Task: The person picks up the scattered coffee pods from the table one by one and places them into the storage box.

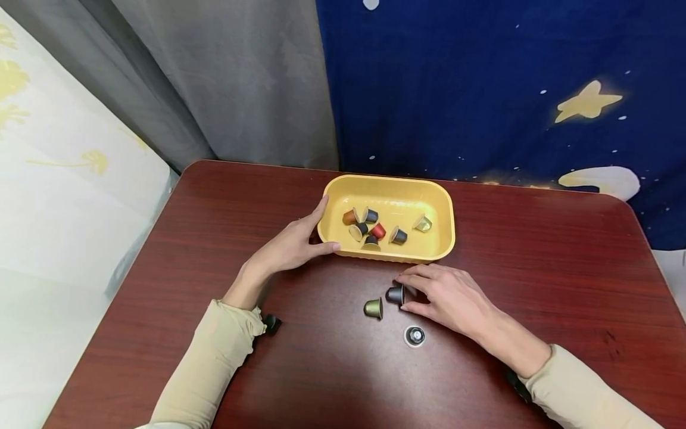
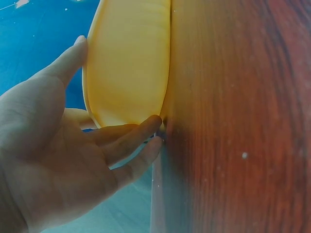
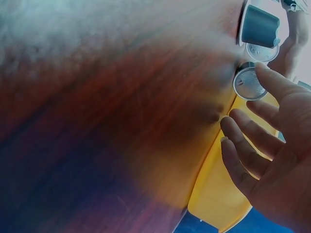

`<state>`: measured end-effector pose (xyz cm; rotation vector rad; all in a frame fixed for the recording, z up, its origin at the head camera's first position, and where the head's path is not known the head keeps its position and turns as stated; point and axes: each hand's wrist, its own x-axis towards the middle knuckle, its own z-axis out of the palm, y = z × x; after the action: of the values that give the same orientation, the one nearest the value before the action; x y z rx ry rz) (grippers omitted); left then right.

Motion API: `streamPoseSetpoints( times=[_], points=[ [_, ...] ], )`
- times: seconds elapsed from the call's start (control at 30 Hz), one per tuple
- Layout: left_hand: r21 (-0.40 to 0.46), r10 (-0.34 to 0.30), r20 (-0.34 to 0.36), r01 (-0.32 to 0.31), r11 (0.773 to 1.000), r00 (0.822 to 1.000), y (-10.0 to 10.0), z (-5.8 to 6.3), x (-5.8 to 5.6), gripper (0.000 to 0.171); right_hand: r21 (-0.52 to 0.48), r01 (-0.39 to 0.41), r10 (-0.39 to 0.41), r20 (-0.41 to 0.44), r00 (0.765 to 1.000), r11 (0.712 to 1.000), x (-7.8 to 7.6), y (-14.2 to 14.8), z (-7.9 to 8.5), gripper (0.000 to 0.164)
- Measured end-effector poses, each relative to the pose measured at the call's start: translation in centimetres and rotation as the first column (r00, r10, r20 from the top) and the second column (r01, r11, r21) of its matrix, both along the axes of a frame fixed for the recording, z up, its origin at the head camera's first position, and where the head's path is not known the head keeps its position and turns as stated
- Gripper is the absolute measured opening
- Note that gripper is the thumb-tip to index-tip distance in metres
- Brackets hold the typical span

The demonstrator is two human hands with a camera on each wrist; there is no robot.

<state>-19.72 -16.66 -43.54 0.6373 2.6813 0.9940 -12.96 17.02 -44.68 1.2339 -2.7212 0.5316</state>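
Observation:
My left hand (image 1: 289, 244) spans the left end of a yellow plastic box (image 1: 442, 253), its thumb at the front rim. In the left wrist view, its extended fingers (image 2: 129, 145) lie against the box's outer end. My right hand (image 1: 455, 298) pinches a dark coffee capsule (image 1: 395, 295) in front of the box, thumb and index finger at opposite edges of its rim. The right wrist view shows the lid (image 3: 249, 84) of that capsule between these fingertips. Beside it lies a green capsule (image 1: 373, 308), and nearer me a silver-black capsule (image 1: 415, 336) stands on its lid.
Inside the box several capsules lie loose, among them a red one (image 1: 377, 231), an orange-brown one (image 1: 350, 217) and a pale gold one (image 1: 423, 224). Box and capsules are on a dark red wooden table (image 1: 311, 369). Grey and blue curtains (image 1: 482, 89) hang behind the table's far edge.

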Motion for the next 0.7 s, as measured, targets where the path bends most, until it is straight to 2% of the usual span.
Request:
streamPoseSetpoints(
  times=[0.43, 0.7],
  points=[
    [0.007, 0.008, 0.027, -0.008, 1.000, 1.000, 0.04, 0.08, 0.11, 0.102, 0.020, 0.011, -0.011, -0.011, 1.000, 1.000, 0.00, -0.42, -0.31, 0.049],
    [0.013, 0.013, 0.029, -0.013, 1.000, 0.999, 0.00, -0.05, 0.11, 0.102, 0.025, 0.025, -0.025, -0.005, 1.000, 0.999, 0.03, -0.53, -0.26, 0.044]
  ],
)
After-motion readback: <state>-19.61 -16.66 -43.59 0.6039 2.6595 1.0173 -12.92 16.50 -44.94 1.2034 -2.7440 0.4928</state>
